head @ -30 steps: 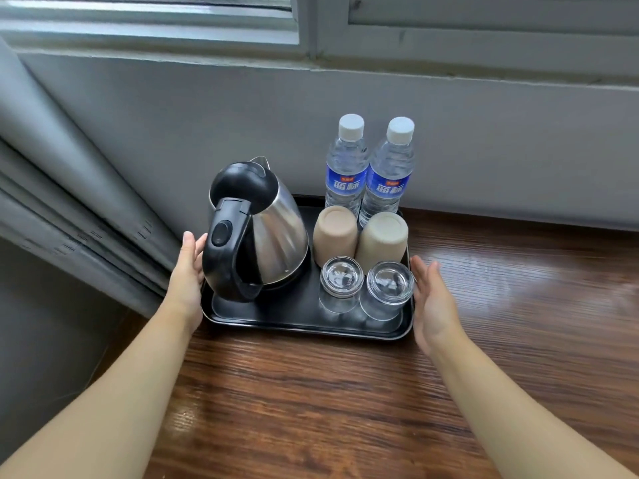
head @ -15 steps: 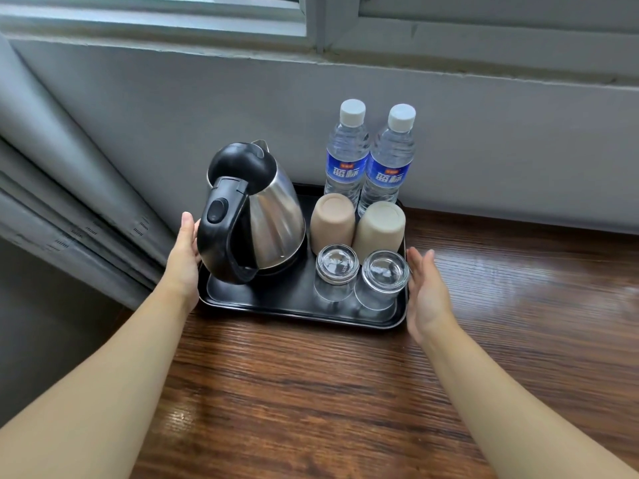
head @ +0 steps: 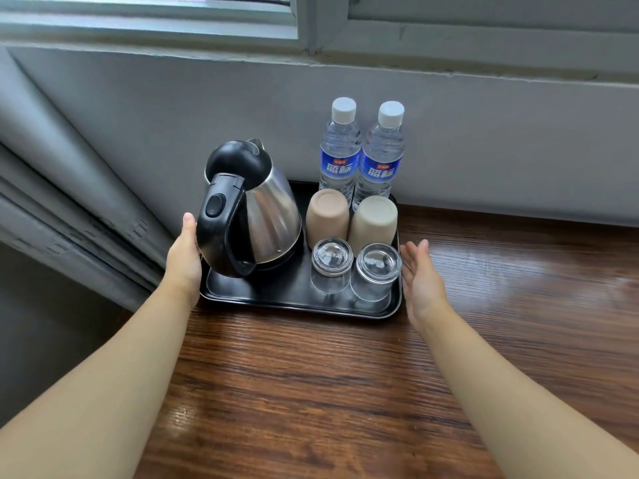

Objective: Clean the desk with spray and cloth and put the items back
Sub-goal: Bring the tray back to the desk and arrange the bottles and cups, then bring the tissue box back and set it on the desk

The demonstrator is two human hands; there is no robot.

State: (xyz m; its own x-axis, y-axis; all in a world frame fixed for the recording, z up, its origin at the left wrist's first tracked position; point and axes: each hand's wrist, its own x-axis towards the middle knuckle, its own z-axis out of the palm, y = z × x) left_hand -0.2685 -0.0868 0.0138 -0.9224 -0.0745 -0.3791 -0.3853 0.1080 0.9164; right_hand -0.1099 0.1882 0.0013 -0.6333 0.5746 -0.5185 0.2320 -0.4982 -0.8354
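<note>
A black tray (head: 276, 299) sits in the back left corner of the wooden desk (head: 311, 392), against the wall. It carries a steel kettle (head: 256, 212) with a black handle, two upturned beige cups (head: 327, 212) (head: 373, 221), two upturned glasses (head: 332, 261) (head: 377, 269) and two water bottles (head: 340, 146) (head: 382, 153) at the back. My left hand (head: 183, 254) lies flat against the tray's left edge with straight fingers. My right hand (head: 420, 278) is open, palm facing the tray's right edge, a small gap between them. No spray or cloth is in view.
A grey curtain (head: 62, 188) hangs at the left, close to the tray and the desk's left edge. The grey wall (head: 484, 133) and window frame run along the back. The wood to the right of the tray shines with a wet-looking gloss.
The tray has slid back towards the wall between my hands. My right hand has come off the tray's right edge and moved slightly away; my left hand stays against the left edge.
</note>
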